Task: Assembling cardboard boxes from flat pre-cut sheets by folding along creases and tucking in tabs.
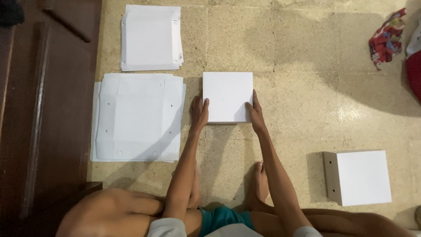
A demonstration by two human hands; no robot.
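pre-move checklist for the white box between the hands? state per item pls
1. Left hand on the white box: ok, touching its left side.
2. Right hand on the box: ok, touching its right side.
3. Box top closed and flat: ok, no flap sticking up.
4. Box resting on the tiled floor: cannot tell, hands may bear it.
5. Large flat cardboard sheets apart from the box: ok, narrow gap at the left.
6. Finished box out of the way: ok, far right, beyond the right forearm.
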